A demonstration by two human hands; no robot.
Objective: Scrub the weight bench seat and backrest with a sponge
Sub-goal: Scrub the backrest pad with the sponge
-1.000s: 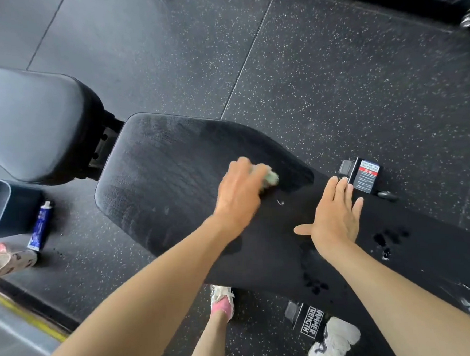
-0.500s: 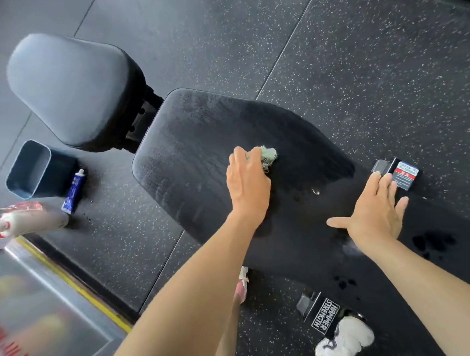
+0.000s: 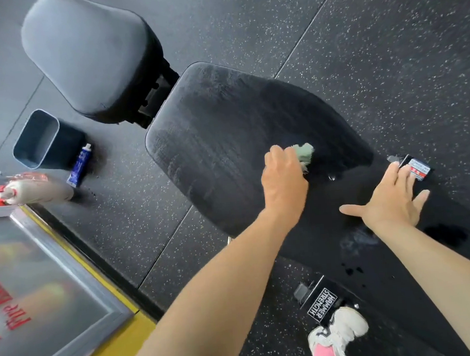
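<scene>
Grey bin [image 3: 35, 139] and blue tube [image 3: 78, 168] on the floor, left. Seat [image 3: 88, 49] adjoins backrest [image 3: 225, 139]. Left hand [image 3: 283, 182], fingers curled, grips green sponge [image 3: 306, 153] against the backrest. Right hand [image 3: 394, 203] rests flat on the backrest, fingers spread.

Head camera looks steeply down, close over bench [image 3: 225, 139].

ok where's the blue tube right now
In the head view the blue tube lies on the floor at the left, beside the grey bin, with the spray bottle just left of its lower end.
</scene>
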